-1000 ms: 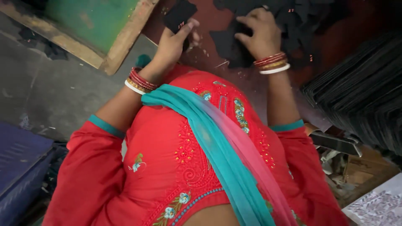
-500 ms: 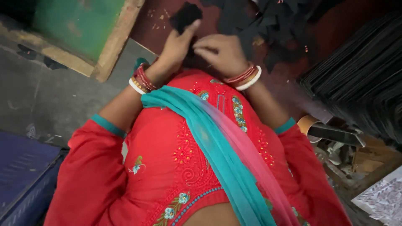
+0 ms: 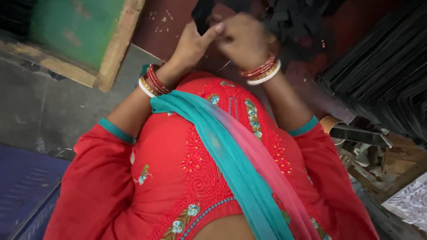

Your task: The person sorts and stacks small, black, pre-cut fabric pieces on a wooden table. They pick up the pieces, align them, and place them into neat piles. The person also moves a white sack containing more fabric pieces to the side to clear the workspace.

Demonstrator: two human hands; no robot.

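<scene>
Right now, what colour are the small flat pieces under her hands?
Black: the flat pieces lie piled on a dark red surface, seen from the head view.

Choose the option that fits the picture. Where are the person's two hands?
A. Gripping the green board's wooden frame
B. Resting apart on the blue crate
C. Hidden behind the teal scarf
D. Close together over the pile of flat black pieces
D: the left hand and right hand meet over the black pieces, the left pinching one.
</scene>
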